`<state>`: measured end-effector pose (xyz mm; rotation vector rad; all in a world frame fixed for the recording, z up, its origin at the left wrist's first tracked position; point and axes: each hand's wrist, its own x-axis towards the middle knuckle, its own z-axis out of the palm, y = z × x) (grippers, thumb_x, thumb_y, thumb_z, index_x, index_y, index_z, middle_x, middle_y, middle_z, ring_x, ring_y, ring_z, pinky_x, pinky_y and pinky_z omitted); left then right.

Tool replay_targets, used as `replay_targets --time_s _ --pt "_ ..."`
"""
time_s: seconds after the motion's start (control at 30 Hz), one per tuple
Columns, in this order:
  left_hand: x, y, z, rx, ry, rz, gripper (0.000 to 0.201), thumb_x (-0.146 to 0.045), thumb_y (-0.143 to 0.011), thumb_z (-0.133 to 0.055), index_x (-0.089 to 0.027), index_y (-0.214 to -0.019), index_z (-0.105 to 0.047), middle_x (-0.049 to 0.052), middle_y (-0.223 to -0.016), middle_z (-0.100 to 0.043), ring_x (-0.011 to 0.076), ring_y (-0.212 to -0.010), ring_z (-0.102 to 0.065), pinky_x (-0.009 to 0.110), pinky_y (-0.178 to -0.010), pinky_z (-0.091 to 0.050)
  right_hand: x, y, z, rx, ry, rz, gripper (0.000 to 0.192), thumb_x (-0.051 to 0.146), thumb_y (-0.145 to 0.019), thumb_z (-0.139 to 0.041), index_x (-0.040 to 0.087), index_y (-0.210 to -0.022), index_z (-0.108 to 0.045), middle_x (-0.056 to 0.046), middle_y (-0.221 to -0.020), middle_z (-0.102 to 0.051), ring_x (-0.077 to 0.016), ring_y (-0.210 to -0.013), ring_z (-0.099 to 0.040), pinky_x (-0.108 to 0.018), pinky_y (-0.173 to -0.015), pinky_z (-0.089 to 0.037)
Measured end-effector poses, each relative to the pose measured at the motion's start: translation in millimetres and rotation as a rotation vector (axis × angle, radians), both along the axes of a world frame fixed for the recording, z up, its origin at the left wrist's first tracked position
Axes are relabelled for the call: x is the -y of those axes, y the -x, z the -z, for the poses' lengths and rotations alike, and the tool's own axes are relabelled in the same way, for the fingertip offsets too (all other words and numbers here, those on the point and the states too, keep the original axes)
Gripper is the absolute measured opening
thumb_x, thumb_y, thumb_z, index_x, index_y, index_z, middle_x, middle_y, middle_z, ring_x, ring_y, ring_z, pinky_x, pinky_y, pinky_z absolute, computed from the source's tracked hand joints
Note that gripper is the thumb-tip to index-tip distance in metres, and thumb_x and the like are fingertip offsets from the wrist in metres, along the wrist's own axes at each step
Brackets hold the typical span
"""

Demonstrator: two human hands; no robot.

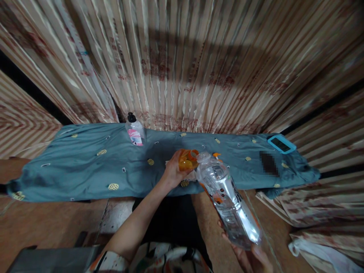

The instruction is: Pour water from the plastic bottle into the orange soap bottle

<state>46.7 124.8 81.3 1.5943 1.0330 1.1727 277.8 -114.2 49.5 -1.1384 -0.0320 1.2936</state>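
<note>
Bottle (229, 201), clear, contents indistinct, firm in right fingers (260, 254), mouth (203, 156) beside orange bottle (187, 162) firm in left fingers (175, 158).

The single head-worn camera looks forward and steeply down from just above the lap (173, 222), across the nearby worktop (82, 170) to the curtain (182, 68) behind.

The left hand (174, 172) grips an orange container (186, 162) above the teal cloth (85, 163); the right hand (251, 257) holds a large clear bottle (224, 201) near its base, tilted so its neck meets the container's mouth, though actual contact is hard to make out. A pump bottle (135, 133) stands far left, and a blue-framed device (281, 144) lies far right.
</note>
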Motion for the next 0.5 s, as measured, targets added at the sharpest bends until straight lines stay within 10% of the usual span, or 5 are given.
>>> replay_targets --time_s 0.27,0.37,0.5 --pt "-2 1 -3.2 0.02 0.033 0.003 0.063 -0.027 -0.068 -0.084 -0.018 -0.125 -0.059 0.01 -0.12 -0.071 0.0279 -0.11 -0.071 0.041 -0.1 -0.057 4 13 -22.5 0.069 0.067 0.031 0.105 0.035 -0.051 -0.093 0.039 -0.146 -0.048 -0.006 -0.108 -0.082 -0.0427 -0.116 -0.071 -0.059 -0.132 0.006" --pt "-3 1 -4.2 0.028 0.036 0.009 0.061 -0.026 -0.068 -0.084 -0.018 -0.124 -0.06 0.01 -0.12 -0.071 0.0283 -0.11 -0.07 0.041 -0.1 -0.056 2 16 -24.1 0.091 0.029 0.035 0.1 0.034 -0.05 -0.094 0.042 -0.14 -0.052 -0.003 -0.112 -0.081 -0.034 -0.101 -0.077 -0.057 -0.13 -0.024" --pt "-3 2 -5.3 0.009 0.03 0.004 0.061 -0.025 -0.068 -0.084 -0.019 -0.123 -0.06 0.009 -0.123 -0.07 0.0286 -0.115 -0.069 0.043 -0.105 -0.053 1 23 -29.2 0.139 -0.013 0.03 0.095 0.039 -0.055 -0.092 0.042 -0.14 -0.052 -0.001 -0.111 -0.081 -0.0267 -0.099 -0.079 -0.03 -0.08 -0.066"
